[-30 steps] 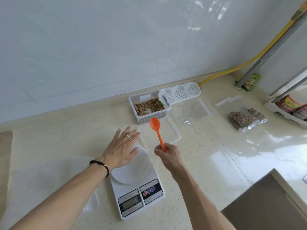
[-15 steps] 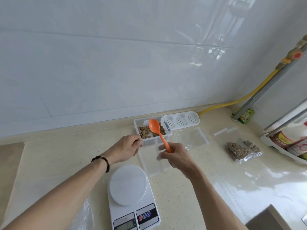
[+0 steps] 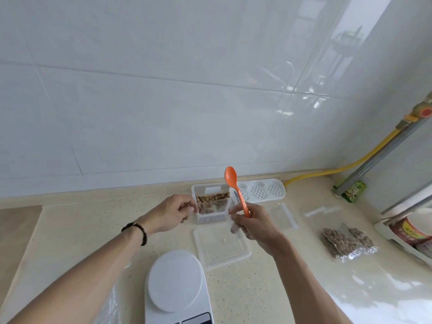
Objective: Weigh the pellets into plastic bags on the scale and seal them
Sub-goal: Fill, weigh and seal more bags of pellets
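Observation:
My left hand [image 3: 173,213] pinches the left edge of a clear plastic bag [image 3: 211,210], which is barely visible. The bag hangs in front of the clear pellet container [image 3: 195,190] at the back of the counter. Brown pellets [image 3: 211,198] lie in that container. My right hand [image 3: 251,224] grips an orange spoon [image 3: 233,183] with its bowl pointing up, and its fingertips also pinch the bag's right edge. The white scale [image 3: 175,281] sits near me with a bare platter, and its display is cut off by the frame.
A clear lid [image 3: 222,250] lies between the container and the scale. A white perforated tray [image 3: 263,190] stands right of the container. Two filled pellet bags [image 3: 346,242] lie at the right. Flat clear plastic [image 3: 109,307] lies at the lower left, a rack with bottles [image 3: 411,232] at the far right.
My left hand left the scale platter and moved up to the container. Both hands now hold the clear bag between them there. The spoon rose with my right hand.

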